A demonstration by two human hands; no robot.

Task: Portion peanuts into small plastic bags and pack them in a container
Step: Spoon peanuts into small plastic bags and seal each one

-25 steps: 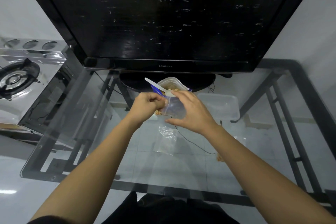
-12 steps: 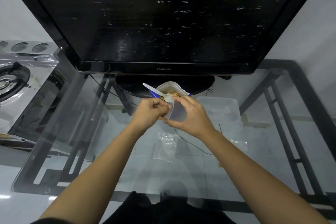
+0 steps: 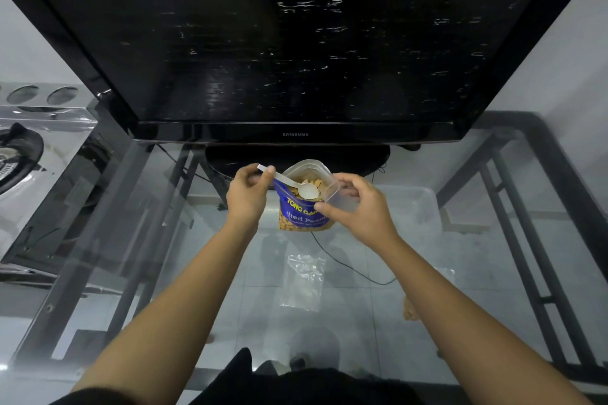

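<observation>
Head view, between scoops. We are watching the left hand (image 3: 248,197) pinching the handle end of a white plastic spoon (image 3: 296,186) between thumb and fingertips, the other fingers curled. The spoon's bowl is lying over the open mouth of the blue stand-up pouch of salted peanuts (image 3: 301,217) and is looking empty.

The right hand (image 3: 362,210) is pinching the small clear plastic bag (image 3: 340,196) at its rim and holding it open just beside the pouch mouth. We cannot tell how many peanuts are sitting in it.

Compared with 0.5 s and 1 s ago, the 2 hands are now standing apart. Then they were meeting at the bag's mouth and covering the pouch's label, with the spoon tipped in toward the bag; now the label is showing and the spoon is back at the pouch.

We are reading this as 1 spoonful delivered and the next scoop beginning — the bag is not yet being closed.

The translucent rectangular plastic container (image 3: 418,204) is waiting on the glass tabletop (image 3: 164,273) behind the right hand; its contents are not visible. Flat empty clear bags (image 3: 304,283) are lying nearer us, and a tan bundle (image 3: 409,309) — possibly a filled portion — is lying to the right, outside the container.
</observation>
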